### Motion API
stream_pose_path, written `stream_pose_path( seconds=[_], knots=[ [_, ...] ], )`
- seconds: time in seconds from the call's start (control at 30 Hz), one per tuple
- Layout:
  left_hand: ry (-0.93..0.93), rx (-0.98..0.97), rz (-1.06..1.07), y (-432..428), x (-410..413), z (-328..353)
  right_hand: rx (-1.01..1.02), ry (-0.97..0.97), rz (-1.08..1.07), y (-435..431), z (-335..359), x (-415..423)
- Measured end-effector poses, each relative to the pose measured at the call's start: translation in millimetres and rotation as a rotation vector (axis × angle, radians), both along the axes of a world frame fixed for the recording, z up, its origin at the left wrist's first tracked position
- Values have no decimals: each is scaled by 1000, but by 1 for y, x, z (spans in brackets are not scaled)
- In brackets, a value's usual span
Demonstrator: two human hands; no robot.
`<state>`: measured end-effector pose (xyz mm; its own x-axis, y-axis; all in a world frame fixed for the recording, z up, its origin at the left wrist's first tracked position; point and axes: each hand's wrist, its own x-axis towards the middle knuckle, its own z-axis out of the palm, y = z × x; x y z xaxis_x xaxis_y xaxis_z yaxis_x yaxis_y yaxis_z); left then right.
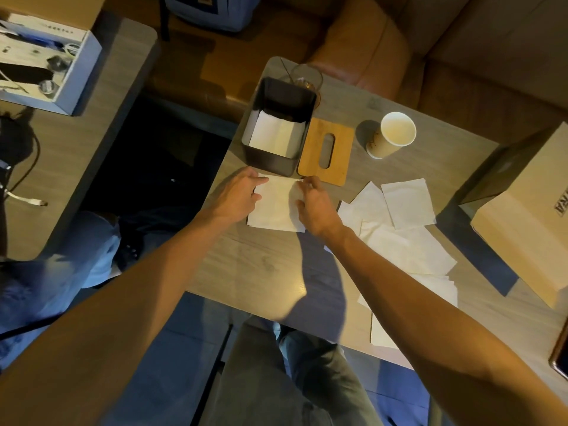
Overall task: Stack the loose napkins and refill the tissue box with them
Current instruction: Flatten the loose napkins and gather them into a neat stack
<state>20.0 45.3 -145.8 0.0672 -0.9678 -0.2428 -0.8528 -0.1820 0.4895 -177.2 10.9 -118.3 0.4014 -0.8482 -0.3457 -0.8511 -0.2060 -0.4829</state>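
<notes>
A small stack of white napkins (278,207) lies on the wooden table just in front of the dark tissue box (270,162). My left hand (238,195) rests on the stack's left edge and my right hand (313,204) pinches its right edge, fingers curled on the paper. The tissue box stands without its lid and holds some white napkins at its bottom. Its bamboo lid (325,150) with a slot lies flat to the right of the box. More loose napkins (402,229) are scattered to the right, partly under my right forearm.
A paper cup (392,135) stands right of the lid. A cardboard box (528,216) sits at the table's right edge, a phone (561,355) near the lower right. A glass (305,78) is behind the tissue box. A second table with an open white box (80,56) is on the left.
</notes>
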Motion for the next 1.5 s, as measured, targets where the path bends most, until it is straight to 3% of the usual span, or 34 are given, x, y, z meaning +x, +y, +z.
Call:
stream_pose_path(
  seconds=[0.17, 0.33, 0.53, 0.7, 0.87, 1.0, 1.13, 1.33, 1.43, 1.5],
  knots=[
    [-108, 57, -92, 4, 5, -1, -32, 117, 56, 0, -2, 1],
    [-204, 105, -205, 8, 10, -2, 13, 76, 38, -1, -3, -8],
    [-19, 136, -119, 19, 18, 2, -4, 69, 30, 3, -2, -22],
    [12, 81, -10, 16, -11, 25, -54, -34, -28, 1, 12, -54],
    [164, 111, -193, 3, -89, 50, -39, 136, -65, -4, 21, -104],
    [216, 170, -216, -3, -146, 40, -14, 232, -87, 8, 17, -128],
    [253, 217, -98, -5, -182, 29, -102, 207, -14, 23, 13, -134],
    [146, 167, -2, -10, -191, 22, -146, 130, 112, 30, 9, -138],
    [118, 161, 16, -19, -186, 18, -62, -99, -81, 27, 6, -144],
    [131, 145, 66, -25, -186, 20, -88, -137, -225, 19, 7, -151]
  ],
)
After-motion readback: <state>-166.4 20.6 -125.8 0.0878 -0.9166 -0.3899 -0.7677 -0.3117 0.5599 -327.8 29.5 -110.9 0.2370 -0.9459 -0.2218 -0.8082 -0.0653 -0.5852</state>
